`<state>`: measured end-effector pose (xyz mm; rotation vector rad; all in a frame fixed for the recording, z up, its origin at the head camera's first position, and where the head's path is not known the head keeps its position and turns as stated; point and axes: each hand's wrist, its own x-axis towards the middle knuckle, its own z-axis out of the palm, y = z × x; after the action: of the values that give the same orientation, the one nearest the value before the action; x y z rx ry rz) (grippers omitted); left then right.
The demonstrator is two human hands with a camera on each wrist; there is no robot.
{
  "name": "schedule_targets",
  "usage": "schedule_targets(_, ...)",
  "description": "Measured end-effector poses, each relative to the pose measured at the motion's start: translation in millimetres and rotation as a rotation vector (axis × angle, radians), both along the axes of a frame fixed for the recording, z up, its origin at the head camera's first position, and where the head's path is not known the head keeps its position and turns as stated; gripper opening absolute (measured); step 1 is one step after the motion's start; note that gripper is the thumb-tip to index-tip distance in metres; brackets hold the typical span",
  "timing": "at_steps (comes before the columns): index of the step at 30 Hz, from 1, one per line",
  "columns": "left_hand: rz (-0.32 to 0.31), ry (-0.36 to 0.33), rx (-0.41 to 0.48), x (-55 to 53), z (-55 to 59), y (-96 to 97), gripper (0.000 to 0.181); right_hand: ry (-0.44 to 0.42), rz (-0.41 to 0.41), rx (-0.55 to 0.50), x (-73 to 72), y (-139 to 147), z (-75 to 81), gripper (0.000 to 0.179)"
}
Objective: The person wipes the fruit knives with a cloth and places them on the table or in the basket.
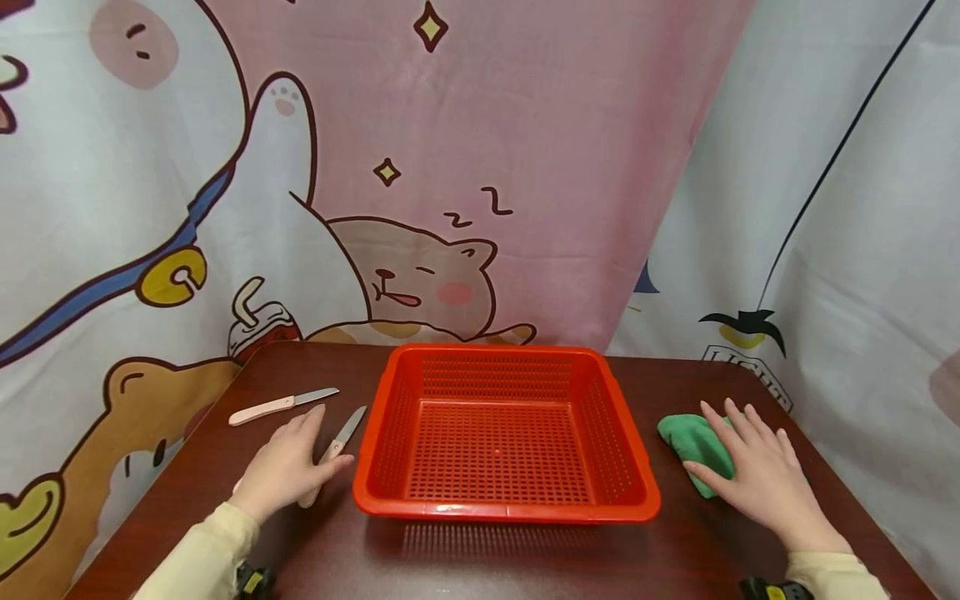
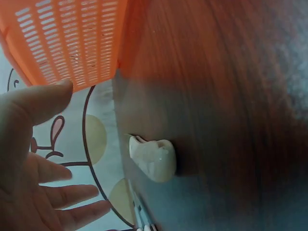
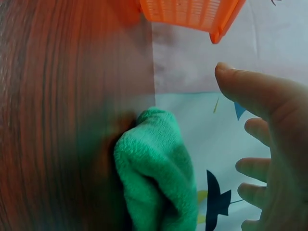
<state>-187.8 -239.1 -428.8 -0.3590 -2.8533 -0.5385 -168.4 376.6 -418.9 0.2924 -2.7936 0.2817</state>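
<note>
My left hand [image 1: 285, 467] is held over the left side of the table, fingers spread and thumb pointing toward the basket. Partly hidden beneath it lies a small knife with a pale pink handle [image 1: 348, 427], its blade pointing away. A second such knife [image 1: 262, 410] lies farther back and to the left. In the left wrist view, the nearer knife's pale handle [image 2: 156, 161] is apart from the fingers. On the right, my right hand [image 1: 768, 483] is spread above a crumpled green cloth [image 1: 693, 442]. The right wrist view shows a gap between the fingers and the cloth [image 3: 156, 163].
A red perforated plastic basket [image 1: 506, 510] with nothing in it stands mid-table between the hands. Behind the dark brown wooden table [image 1: 495, 567] hangs a curtain [image 1: 570, 167] printed with cartoon animals, which continues along both sides.
</note>
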Motion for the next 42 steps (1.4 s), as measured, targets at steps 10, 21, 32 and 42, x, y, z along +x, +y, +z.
schedule_targets(10, 0.047, -0.175, 0.062, -13.8, -9.2, -1.1, 0.050, -0.072, -0.053, -0.024, -4.5, 13, -8.4, 0.098)
schedule_targets(21, 0.085, -0.184, -0.003, -14.0, -15.7, 2.3, 0.033, -0.141, -0.079, -0.015, -9.0, 18, -9.3, 0.097)
schedule_targets(32, 0.112, -0.260, 0.063, -14.3, -18.6, -0.1, 0.020, -0.148, -0.076, -0.008, -15.0, 18, -10.2, 0.094)
schedule_targets(42, 0.099, -0.301, 0.068, -16.4, -12.8, -5.1, 0.015, -0.160, -0.073, -0.017, -20.0, 20, -8.0, 0.094)
